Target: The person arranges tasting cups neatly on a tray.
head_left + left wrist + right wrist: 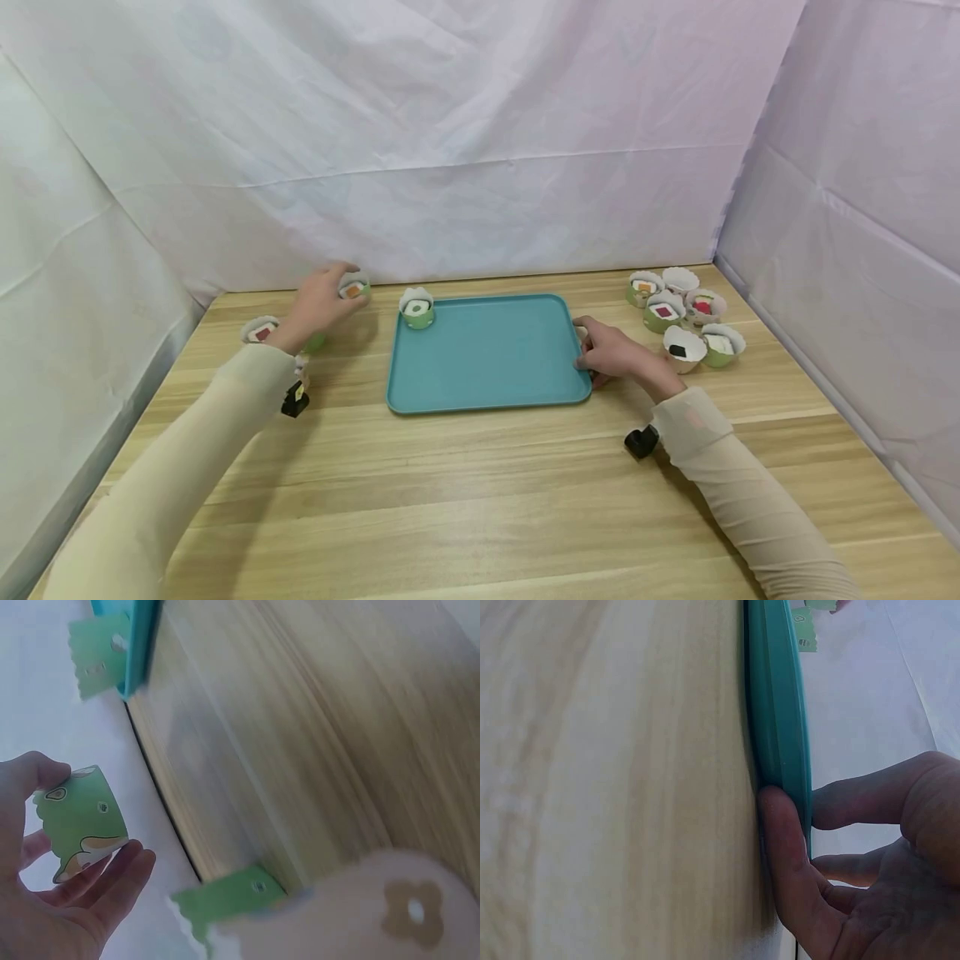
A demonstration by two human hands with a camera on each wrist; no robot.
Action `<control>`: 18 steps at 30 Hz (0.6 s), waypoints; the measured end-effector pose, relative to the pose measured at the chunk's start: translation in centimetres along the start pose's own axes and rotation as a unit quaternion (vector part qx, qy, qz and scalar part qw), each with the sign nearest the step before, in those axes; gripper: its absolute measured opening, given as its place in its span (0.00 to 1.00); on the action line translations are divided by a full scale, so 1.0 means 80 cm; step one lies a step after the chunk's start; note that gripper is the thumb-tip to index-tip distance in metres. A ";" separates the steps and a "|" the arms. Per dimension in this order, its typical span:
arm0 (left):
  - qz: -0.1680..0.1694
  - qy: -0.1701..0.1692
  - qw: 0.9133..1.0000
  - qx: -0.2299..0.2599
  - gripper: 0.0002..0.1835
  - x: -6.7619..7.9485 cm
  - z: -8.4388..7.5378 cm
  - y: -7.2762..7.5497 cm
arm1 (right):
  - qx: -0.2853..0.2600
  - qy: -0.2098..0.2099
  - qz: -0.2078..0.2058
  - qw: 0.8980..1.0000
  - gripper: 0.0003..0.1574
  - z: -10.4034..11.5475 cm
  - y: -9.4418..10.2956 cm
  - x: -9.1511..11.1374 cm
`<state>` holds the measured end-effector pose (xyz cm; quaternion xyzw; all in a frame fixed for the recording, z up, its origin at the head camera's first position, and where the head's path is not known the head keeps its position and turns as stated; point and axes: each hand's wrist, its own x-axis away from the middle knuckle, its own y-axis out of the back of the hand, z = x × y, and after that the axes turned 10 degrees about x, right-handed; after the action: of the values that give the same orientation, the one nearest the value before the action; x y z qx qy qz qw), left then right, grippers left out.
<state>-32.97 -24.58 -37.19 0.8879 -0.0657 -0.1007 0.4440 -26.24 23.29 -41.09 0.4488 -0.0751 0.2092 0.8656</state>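
My left hand (318,304) is at the back left of the table, its fingers and thumb round a green paper cup (90,814) that holds a white piece with an orange top (353,290). At the right end of the teal tray (487,358), my right hand (611,350) pinches the rim, with fingers on both sides of the edge in the right wrist view. Another green paper cup (417,314) with a white ring-shaped piece stands in the tray's back left corner.
By the left forearm stands a cup with a dark red-topped piece (261,332); a green cup (315,342) is partly hidden behind that wrist. Several filled paper cups (663,312) cluster at the back right, beyond my right hand. White cloth (480,167) hangs behind the table.
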 end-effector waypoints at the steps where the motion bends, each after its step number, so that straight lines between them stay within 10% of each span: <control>1: -0.001 -0.003 1.000 0.001 0.35 0.000 -0.004 -0.002 | -0.001 0.000 0.000 1.000 0.52 0.000 0.000 0.000; 18: -0.029 -0.050 0.998 0.033 0.35 0.001 -0.050 -0.030 | -0.004 0.001 -0.002 1.000 0.52 -0.002 -0.001 0.000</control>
<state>-31.86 -20.03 -36.78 0.8975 -0.0655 -0.1558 0.4074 -26.22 23.38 -41.21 0.4453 -0.0745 0.2079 0.8677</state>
